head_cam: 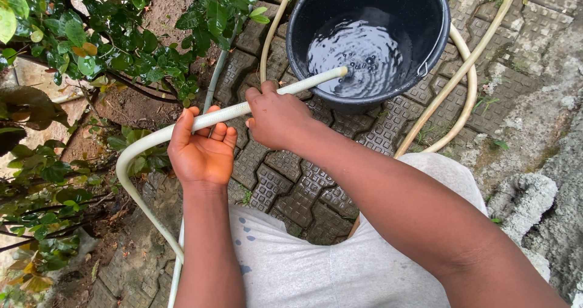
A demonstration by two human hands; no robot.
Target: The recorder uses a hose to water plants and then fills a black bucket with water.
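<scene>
hose (212, 118): pale, runs across through both hands, its end just past the right hand over the black bucket's (303, 53) rippling water | left hand (202, 152): fingers curled loosely under hose | right hand (276, 118): closed around hose | ground: patterned paving blocks (285, 189) below the hands, leafy shrub (121, 47) beyond the left hand

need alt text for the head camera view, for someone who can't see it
Two bare hands, left hand and right hand, hold a pale hose whose end rests over the rim of a black bucket partly filled with rippling water. Patterned paving lies below, leafy plants at left.
</scene>
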